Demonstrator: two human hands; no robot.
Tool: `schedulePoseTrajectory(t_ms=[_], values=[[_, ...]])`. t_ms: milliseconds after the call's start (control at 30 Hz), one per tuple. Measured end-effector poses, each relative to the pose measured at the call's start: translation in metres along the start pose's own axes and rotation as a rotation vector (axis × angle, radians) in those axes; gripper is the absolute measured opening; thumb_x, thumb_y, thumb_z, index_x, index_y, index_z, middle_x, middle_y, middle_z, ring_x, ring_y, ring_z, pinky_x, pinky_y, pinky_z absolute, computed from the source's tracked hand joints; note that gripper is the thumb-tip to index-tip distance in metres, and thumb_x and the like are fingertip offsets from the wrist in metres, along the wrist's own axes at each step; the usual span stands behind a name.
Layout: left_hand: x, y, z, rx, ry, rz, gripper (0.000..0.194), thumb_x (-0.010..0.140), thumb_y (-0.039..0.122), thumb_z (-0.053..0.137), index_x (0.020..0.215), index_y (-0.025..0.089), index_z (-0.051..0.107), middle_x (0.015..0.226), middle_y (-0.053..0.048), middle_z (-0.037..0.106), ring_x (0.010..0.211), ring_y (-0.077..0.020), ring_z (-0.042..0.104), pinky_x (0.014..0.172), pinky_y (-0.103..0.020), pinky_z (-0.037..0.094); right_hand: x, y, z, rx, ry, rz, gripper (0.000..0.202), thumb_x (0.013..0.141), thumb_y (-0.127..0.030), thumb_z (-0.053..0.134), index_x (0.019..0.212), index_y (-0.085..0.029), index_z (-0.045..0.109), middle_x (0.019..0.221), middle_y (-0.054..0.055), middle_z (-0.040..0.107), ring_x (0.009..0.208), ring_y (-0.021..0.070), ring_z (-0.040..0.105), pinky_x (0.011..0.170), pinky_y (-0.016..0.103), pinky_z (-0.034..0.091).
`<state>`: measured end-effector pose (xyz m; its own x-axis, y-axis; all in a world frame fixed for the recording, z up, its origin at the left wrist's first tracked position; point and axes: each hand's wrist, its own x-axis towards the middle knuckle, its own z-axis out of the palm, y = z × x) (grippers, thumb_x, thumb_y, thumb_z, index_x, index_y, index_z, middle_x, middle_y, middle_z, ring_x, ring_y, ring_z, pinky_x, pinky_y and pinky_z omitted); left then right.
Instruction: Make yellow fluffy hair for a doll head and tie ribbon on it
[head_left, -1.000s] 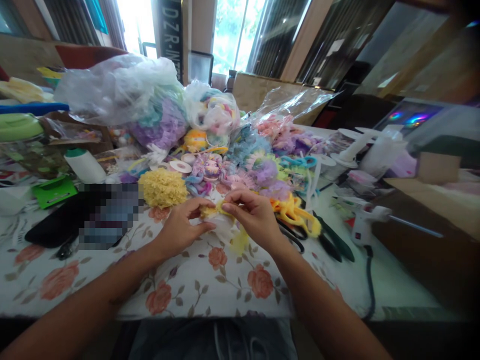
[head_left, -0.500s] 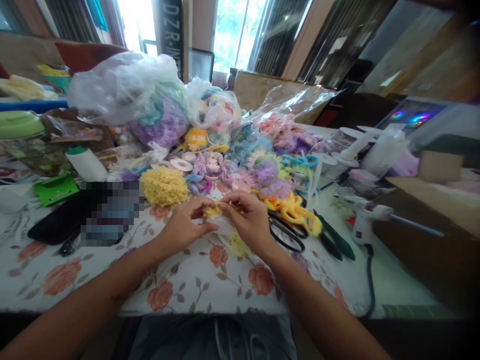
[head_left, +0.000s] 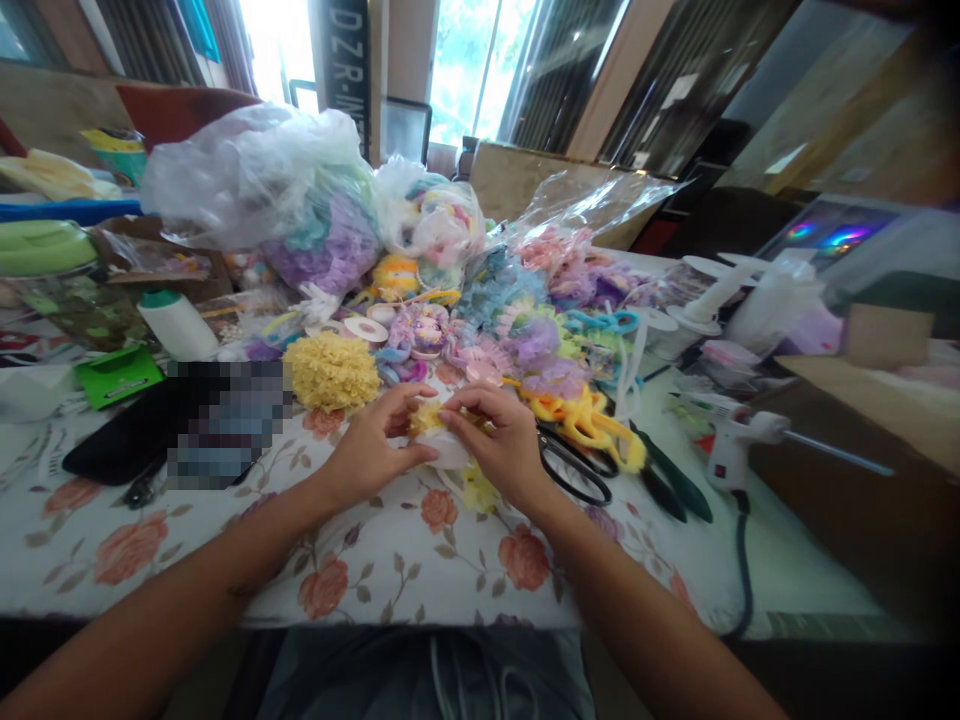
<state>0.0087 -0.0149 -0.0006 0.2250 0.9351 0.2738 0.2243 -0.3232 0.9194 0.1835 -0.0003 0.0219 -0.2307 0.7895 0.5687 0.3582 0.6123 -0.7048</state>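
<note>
My left hand [head_left: 375, 437] and my right hand [head_left: 501, 437] meet over the tablecloth, thumbs and fingers closed around a small yellow ruffled piece [head_left: 427, 418]. A white, sheer-looking part [head_left: 450, 452] of it shows below the fingers. Under my right hand hangs a pale yellow ruffled end [head_left: 478, 490]; whether it belongs to the same piece is hidden. A fluffy yellow ruffled ball [head_left: 331, 372] sits beyond my left hand. Close to the right of my right hand lie black-handled scissors [head_left: 574, 468] and a yellow fuzzy strip [head_left: 581, 415].
Plastic bags of pastel material [head_left: 322, 230] and a doll-like head [head_left: 429, 332] crowd the back. On the left are a thread cone [head_left: 176, 325], a green card [head_left: 118, 377] and a black case [head_left: 124, 430]. A glue gun [head_left: 731, 445] and cardboard box [head_left: 855, 470] stand right.
The view has shifted very slightly. Both hands stay nearly in place on the yellow piece, with the left fingers lifted a little and more of its yellow ruffle showing.
</note>
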Motion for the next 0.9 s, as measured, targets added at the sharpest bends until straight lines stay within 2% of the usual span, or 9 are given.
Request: schedulePoseTrajectory(t_ms=[100, 200, 367, 500, 633, 900], values=[[0.0, 0.0, 0.0, 0.018, -0.009, 0.006, 0.053, 0.069, 0.025, 0.076, 0.117, 0.026, 0.054, 0.107, -0.005, 0.06, 0.096, -0.0189, 0.06, 0.086, -0.035, 0.051, 0.001, -0.001, -0.005, 0.008, -0.052, 0.034, 0.008, 0.081, -0.027, 0.064, 0.078, -0.02, 0.067, 0.08, 0.003, 0.067, 0.069, 0.0144, 0.057, 0.06, 0.027, 0.044], [0.0, -0.002, 0.0, 0.004, -0.024, 0.009, 0.054, 0.069, 0.023, 0.076, 0.118, 0.025, 0.054, 0.109, -0.005, 0.06, 0.098, -0.0192, 0.06, 0.088, -0.035, 0.051, 0.005, -0.004, -0.014, 0.023, -0.155, 0.067, 0.008, 0.08, -0.026, 0.064, 0.083, -0.019, 0.069, 0.082, 0.004, 0.068, 0.068, 0.0138, 0.057, 0.057, 0.026, 0.043], [0.0, -0.003, 0.0, 0.024, -0.028, 0.041, 0.053, 0.069, 0.024, 0.076, 0.117, 0.026, 0.055, 0.112, -0.004, 0.06, 0.099, -0.0189, 0.06, 0.088, -0.033, 0.051, 0.015, -0.012, -0.028, 0.012, -0.318, 0.16, 0.007, 0.076, -0.025, 0.067, 0.074, -0.017, 0.067, 0.071, 0.001, 0.063, 0.059, 0.0111, 0.052, 0.054, 0.025, 0.042], [0.0, -0.002, 0.0, 0.058, -0.017, 0.05, 0.052, 0.069, 0.026, 0.075, 0.118, 0.026, 0.055, 0.113, -0.005, 0.06, 0.102, -0.0197, 0.058, 0.088, -0.033, 0.051, 0.021, -0.016, -0.029, -0.008, -0.342, 0.206, 0.006, 0.073, -0.022, 0.067, 0.07, -0.016, 0.065, 0.065, 0.0, 0.061, 0.057, 0.0106, 0.051, 0.053, 0.024, 0.041], [-0.001, -0.002, -0.001, 0.066, -0.022, 0.069, 0.051, 0.071, 0.026, 0.074, 0.118, 0.026, 0.056, 0.115, -0.005, 0.06, 0.104, -0.0201, 0.057, 0.088, -0.033, 0.052, 0.025, -0.017, -0.026, -0.052, -0.354, 0.211, 0.004, 0.071, -0.018, 0.067, 0.068, -0.017, 0.065, 0.069, 0.001, 0.063, 0.06, 0.0106, 0.051, 0.056, 0.024, 0.042], [0.0, -0.008, 0.001, 0.026, -0.045, 0.101, 0.049, 0.072, 0.026, 0.073, 0.118, 0.026, 0.056, 0.119, -0.005, 0.059, 0.097, -0.0182, 0.06, 0.084, -0.031, 0.053, 0.025, -0.018, -0.026, -0.16, -0.362, 0.061, 0.009, 0.07, -0.012, 0.065, 0.064, -0.019, 0.062, 0.069, -0.001, 0.06, 0.067, 0.0126, 0.052, 0.061, 0.026, 0.04]])
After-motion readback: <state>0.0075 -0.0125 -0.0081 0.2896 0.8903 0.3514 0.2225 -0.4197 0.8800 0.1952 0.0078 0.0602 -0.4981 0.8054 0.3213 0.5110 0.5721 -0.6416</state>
